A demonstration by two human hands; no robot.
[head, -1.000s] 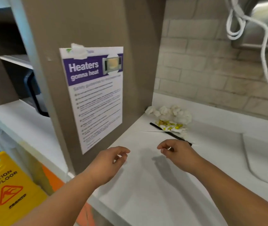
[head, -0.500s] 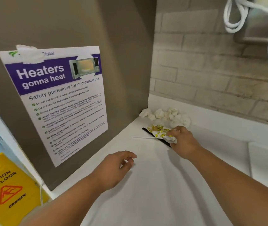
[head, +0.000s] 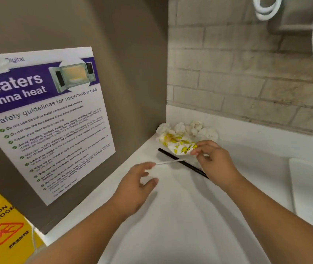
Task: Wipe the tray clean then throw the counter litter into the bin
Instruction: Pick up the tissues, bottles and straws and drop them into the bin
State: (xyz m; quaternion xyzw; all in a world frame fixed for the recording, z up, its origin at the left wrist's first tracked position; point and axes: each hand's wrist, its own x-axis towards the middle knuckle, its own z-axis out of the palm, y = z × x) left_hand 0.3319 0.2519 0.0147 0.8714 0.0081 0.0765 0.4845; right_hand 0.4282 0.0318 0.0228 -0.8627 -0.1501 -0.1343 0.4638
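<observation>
Litter pickup is barely begun: right hand (head: 215,161) pinches the yellow-printed wrapper (head: 176,144) in the counter's (head: 170,225) back corner, left hand (head: 134,187) hovers spread; tissues (head: 199,130) and black straw (head: 190,167) lie uncollected

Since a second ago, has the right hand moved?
Yes: the right hand went forward, from the near end of the black stick to the yellow-printed wrapper, which it now pinches.

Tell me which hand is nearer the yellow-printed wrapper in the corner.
Right. The right hand pinches the near edge of the yellow-printed wrapper; the left hand is apart from it, open, its fingertips by the end of the white stick.
</observation>
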